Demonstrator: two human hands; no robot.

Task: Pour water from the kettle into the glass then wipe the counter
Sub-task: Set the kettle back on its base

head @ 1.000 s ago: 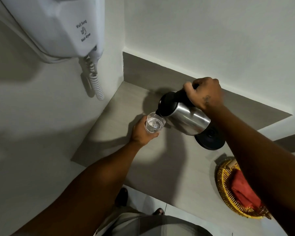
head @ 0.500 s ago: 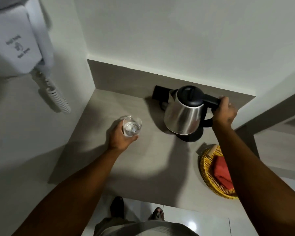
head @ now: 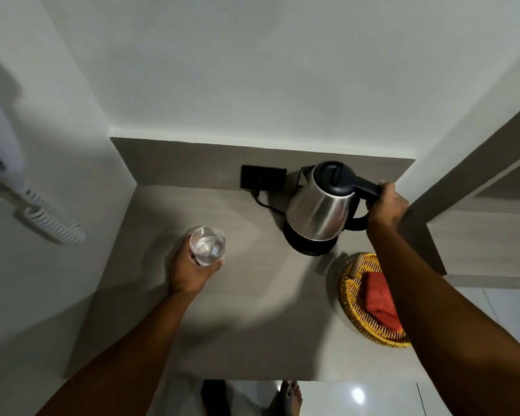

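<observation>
A steel kettle [head: 320,211] with a black lid stands upright on its black base at the back right of the grey counter [head: 252,310]. My right hand [head: 386,205] is wrapped around its black handle. A clear glass [head: 207,246] with water in it is held in my left hand [head: 189,271] over the counter's left middle. A red cloth [head: 379,298] lies in a yellow woven basket [head: 354,310] at the counter's right edge, partly hidden by my right forearm.
A black wall socket [head: 263,177] with a cord sits behind the kettle. A white wall-mounted hair dryer with a coiled cord [head: 51,220] hangs on the left wall. Walls enclose the counter on the left and back. The floor shows below the front edge.
The kettle went from tilted over the glass to upright on its base. My left hand drew the glass away to the left. The camera view shifted.
</observation>
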